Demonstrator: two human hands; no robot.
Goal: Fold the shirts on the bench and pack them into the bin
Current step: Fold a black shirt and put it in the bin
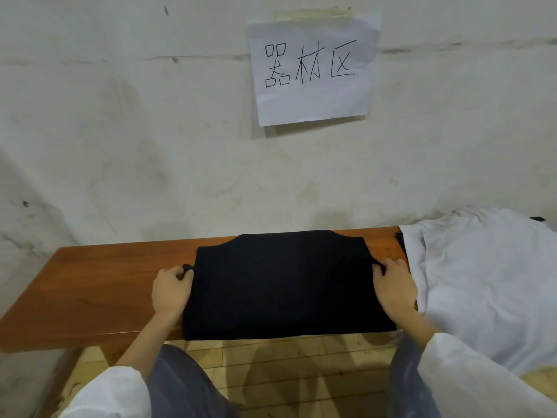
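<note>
Shirts lie on the wooden tabletop (105, 285), which stands against a stained white wall (120, 131). A dark shirt (280, 285), folded into a flat, roughly rectangular shape, covers the middle of the tabletop from its back edge to its front edge, where the cloth hangs just over. The left hand (171, 289) pinches a small tuck of the dark shirt's left side between curled fingers. The right hand (393, 289) pinches the right side the same way. Both forearms come out of white sleeves (114, 393). A white shirt (482, 282) lies rumpled over the right end of the tabletop, just beside the right hand, and drapes down past the front edge. A paper sheet (312, 98) with handwritten characters is taped to the wall above.
</note>
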